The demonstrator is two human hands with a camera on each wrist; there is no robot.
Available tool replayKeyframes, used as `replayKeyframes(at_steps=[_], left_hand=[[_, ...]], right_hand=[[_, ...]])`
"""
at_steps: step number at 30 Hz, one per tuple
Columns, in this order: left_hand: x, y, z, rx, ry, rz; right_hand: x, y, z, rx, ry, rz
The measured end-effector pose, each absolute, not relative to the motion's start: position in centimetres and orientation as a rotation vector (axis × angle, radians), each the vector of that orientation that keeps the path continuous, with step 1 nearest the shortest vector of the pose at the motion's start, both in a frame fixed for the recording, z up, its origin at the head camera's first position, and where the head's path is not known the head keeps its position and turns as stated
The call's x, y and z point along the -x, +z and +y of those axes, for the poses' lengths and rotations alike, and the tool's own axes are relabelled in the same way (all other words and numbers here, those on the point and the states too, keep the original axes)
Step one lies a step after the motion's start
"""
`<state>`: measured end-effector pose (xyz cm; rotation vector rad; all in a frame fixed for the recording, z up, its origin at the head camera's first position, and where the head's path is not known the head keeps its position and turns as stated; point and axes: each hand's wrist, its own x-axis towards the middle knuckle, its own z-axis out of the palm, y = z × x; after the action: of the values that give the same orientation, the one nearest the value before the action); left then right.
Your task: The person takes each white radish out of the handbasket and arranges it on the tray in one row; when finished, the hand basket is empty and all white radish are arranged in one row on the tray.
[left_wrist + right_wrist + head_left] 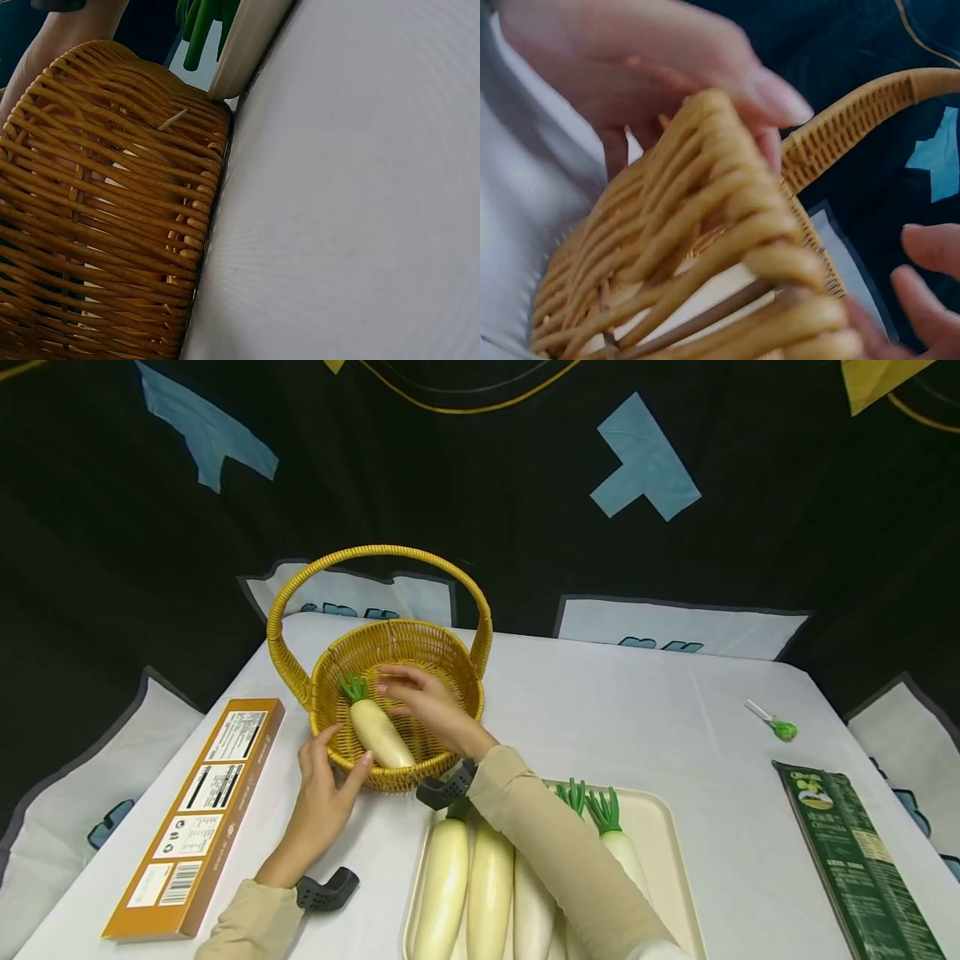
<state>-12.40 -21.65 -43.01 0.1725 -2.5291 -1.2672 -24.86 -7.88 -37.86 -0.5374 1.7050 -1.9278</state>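
A white radish (381,735) with green leaf stubs lies in a yellow wicker basket (471,693) that has a tall arched handle. My right hand (431,710) is inside the basket, beside the radish, its fingers extended and holding nothing. At the basket's front left rim, my left hand (324,789) touches the weave with thumb and fingers spread apart. Up close, the left wrist view has the woven basket wall (112,217). In the right wrist view, the left hand (675,60) lies at the rim, and right fingertips (930,300) show at the lower right.
Several white radishes (442,885) lie on a cream tray (663,852), partly hidden by the right forearm. An orange box (198,818) is at the left. Toward the right are a green packet (855,860) and a green lollipop (783,729). Dark cloth (487,510) hangs behind the table.
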Motion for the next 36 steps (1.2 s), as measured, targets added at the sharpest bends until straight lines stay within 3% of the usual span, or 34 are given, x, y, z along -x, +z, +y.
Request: replayKeyframes(at_steps=[12,36], left_hand=[[12.4,-43.2,-21.6,-0.152,-1.273,-2.516],[12.5,-43.1,-21.8,-0.170,-1.271,-2.535]], right_hand=[[24.1,-38.4,-8.6,0.551,-1.141,2.235],[24.5,-38.7,-9.1,0.857,-0.965,2.246]])
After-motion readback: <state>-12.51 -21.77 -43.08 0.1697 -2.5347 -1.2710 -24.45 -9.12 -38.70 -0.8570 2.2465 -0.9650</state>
